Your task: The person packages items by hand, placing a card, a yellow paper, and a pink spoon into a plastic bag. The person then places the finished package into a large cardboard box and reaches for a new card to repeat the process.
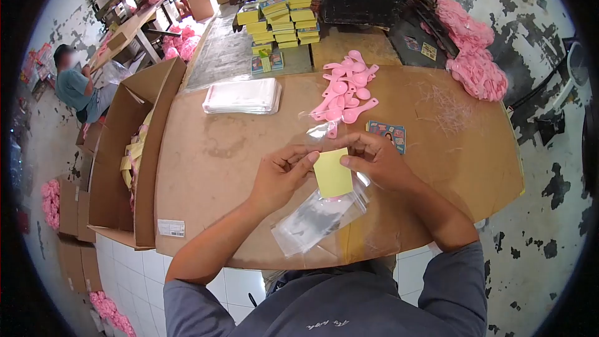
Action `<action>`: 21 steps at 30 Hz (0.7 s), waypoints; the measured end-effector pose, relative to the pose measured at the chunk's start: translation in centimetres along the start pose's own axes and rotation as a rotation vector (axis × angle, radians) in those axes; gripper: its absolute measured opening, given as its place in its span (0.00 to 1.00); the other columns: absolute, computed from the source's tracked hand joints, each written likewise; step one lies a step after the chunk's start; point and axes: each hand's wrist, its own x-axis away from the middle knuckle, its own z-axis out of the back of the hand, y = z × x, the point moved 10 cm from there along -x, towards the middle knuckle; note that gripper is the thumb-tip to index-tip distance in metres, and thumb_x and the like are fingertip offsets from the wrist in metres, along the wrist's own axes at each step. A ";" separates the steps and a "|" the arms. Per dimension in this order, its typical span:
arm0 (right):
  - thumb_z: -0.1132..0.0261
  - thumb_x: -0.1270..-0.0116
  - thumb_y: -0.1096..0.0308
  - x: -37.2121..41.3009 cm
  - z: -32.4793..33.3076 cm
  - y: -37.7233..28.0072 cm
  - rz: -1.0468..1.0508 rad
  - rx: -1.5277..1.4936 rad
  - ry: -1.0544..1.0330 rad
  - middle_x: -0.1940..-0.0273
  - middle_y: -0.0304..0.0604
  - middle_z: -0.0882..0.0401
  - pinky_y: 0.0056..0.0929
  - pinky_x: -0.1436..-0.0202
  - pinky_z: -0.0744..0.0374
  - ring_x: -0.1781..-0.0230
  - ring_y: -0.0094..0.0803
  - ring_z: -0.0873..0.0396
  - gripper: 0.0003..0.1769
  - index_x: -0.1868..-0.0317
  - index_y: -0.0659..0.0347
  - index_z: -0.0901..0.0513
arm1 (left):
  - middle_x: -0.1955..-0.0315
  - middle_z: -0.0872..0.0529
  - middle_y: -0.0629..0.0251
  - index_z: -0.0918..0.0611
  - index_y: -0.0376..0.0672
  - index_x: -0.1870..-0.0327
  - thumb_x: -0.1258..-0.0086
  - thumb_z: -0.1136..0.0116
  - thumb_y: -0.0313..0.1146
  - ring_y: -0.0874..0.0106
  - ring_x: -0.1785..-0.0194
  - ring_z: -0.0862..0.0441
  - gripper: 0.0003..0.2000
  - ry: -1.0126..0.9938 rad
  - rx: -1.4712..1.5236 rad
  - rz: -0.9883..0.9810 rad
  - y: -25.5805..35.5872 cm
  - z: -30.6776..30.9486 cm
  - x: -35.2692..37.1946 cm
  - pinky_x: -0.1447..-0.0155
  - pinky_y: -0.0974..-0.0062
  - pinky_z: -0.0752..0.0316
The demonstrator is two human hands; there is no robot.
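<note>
A blank yellow card (335, 176) is held up in front of me at the table's near middle. My left hand (286, 170) pinches its upper left edge between thumb and fingers. On the other side, my right hand (376, 161) grips the upper right corner with the thumb in front. Clear plastic bags (315, 221) lie loosely below the card, partly covered by it. Just beyond my fingers is a pile of pink plastic spoons (340, 87), with some clear film at its near end. Printed cards (393, 137) rest beside my right hand.
A stack of clear bags (242, 96) sits at the back left of the cardboard-covered table (206, 181). Yellow card stacks (284, 15) stand at the back. An open cardboard box (162, 150) adjoins the left edge. Pink items (477, 68) heap at right. A person (81, 84) sits at left.
</note>
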 end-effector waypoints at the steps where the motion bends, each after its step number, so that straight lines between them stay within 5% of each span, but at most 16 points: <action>1: 0.33 0.27 0.74 -0.1 0.3 0.3 0.012 -0.015 0.038 0.53 0.40 0.14 0.23 0.52 0.18 0.55 0.21 0.17 0.16 0.41 0.68 0.19 | 0.58 0.09 0.67 0.14 0.37 0.43 0.22 0.36 0.34 0.82 0.58 0.17 0.13 0.007 -0.021 -0.024 0.2 0.0 0.0 0.57 0.83 0.22; 8: 0.31 0.28 0.74 -0.1 1.6 0.8 0.008 0.047 0.155 0.65 0.35 0.14 0.18 0.70 0.25 0.72 0.14 0.23 0.08 0.51 0.67 0.14 | 0.59 0.10 0.68 0.12 0.38 0.45 0.23 0.34 0.34 0.83 0.59 0.17 0.12 0.033 -0.030 -0.070 0.4 0.0 0.2 0.56 0.83 0.21; 21: 0.32 0.29 0.77 -0.1 1.7 0.8 -0.013 -0.060 0.127 0.64 0.39 0.14 0.21 0.64 0.21 0.69 0.20 0.20 0.08 0.51 0.68 0.13 | 0.58 0.08 0.66 0.12 0.37 0.44 0.25 0.34 0.27 0.80 0.56 0.14 0.11 0.017 -0.071 -0.142 2.0 0.4 0.4 0.54 0.81 0.17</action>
